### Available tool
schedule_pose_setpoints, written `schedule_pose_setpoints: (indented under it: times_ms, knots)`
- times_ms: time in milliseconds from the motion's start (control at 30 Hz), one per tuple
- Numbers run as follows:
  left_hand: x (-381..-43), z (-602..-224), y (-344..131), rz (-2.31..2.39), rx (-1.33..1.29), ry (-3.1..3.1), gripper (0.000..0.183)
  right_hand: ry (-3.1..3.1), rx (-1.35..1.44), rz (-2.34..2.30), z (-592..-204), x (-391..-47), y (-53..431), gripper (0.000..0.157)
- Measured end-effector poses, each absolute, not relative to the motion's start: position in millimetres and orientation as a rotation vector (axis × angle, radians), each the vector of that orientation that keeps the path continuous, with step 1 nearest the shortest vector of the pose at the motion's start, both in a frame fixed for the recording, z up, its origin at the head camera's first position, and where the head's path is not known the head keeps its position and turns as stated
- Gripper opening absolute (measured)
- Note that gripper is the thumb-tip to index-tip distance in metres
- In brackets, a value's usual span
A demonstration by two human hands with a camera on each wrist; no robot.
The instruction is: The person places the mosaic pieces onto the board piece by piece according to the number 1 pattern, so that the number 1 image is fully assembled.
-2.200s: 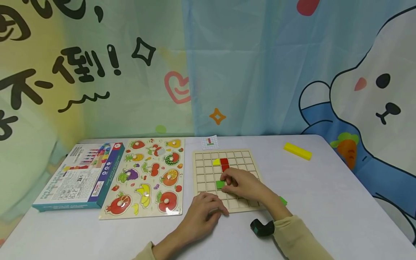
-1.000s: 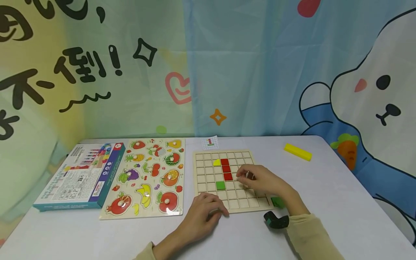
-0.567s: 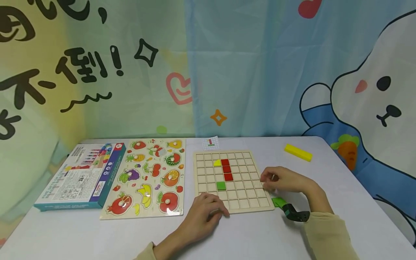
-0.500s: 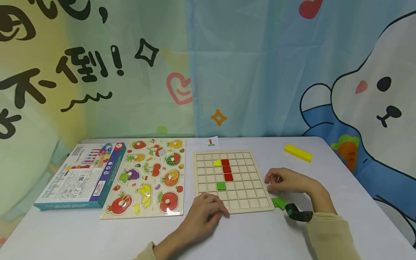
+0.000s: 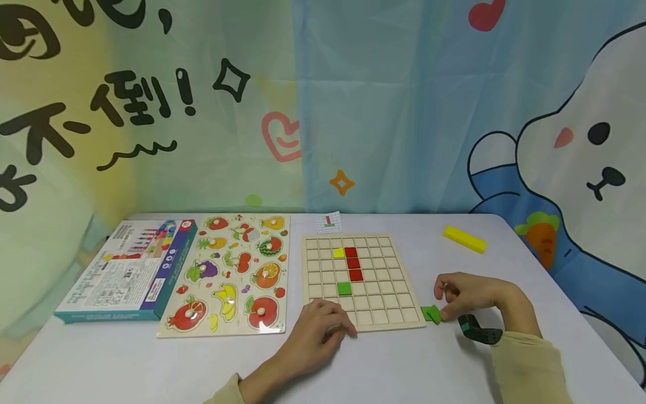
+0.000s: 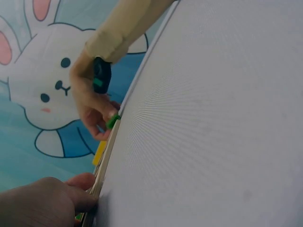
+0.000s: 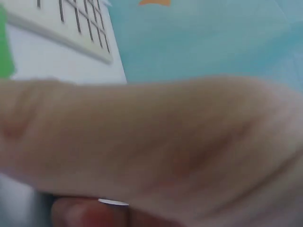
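Observation:
A wooden grid board [image 5: 383,314] lies on the white table. On it are a column of red squares [image 5: 353,262], a yellow piece [image 5: 338,253] at the column's upper left and a green square [image 5: 344,288] at its lower left. My left hand [image 5: 318,331] rests at the board's near-left corner, its fingers relaxed over the edge; the left wrist view shows thumb and finger at that edge. Beyond the board's right corner, my right hand [image 5: 476,297] has its thumb tip right at some small green pieces [image 5: 430,314], with the other fingers raised apart from the thumb.
A small printed grid card [image 5: 328,222] lies behind the board, and a yellow bar [image 5: 465,239] at the back right. To the left are a fruit knob puzzle [image 5: 222,297] and a flat box [image 5: 116,275]. A printed curtain [image 5: 383,112] hangs behind the table.
My right hand has moved off the board rightward and down to the green pieces, uncovering a third red square. The left hand has stayed put. The head view has shifted slightly.

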State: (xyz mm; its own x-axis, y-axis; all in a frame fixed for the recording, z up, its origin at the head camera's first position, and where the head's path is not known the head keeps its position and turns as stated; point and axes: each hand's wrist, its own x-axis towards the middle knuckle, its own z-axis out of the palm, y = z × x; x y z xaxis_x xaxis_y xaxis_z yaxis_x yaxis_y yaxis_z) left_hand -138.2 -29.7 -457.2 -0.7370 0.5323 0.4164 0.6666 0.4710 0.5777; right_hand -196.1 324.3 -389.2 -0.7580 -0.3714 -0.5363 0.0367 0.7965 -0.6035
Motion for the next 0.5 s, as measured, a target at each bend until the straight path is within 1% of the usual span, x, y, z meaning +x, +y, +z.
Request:
schedule_pose_setpoints:
  times_ms: [167,267,367,500]
  knots:
    - [-138.6,-456.4,-30.1,-1.129,-1.043,-2.556,0.020,2.438,-0.238,-0.778,-393.6,-199.9,321.5,0.024]
    - [-139.0,-456.7,-30.4,-1.133,-1.048,-2.550,0.020,2.492,-0.216,-0.772,-395.1,-201.8,320.9,0.021]
    - [-139.1,-456.6,-30.5,-1.138,-1.053,-2.548,0.020,2.522,-0.206,-0.790,-395.6,-203.3,321.0,0.026]
    - [-138.9,-456.7,-29.9,-1.137,-1.060,-2.542,0.020,2.546,-0.246,-0.840,-396.2,-204.2,323.4,0.040]
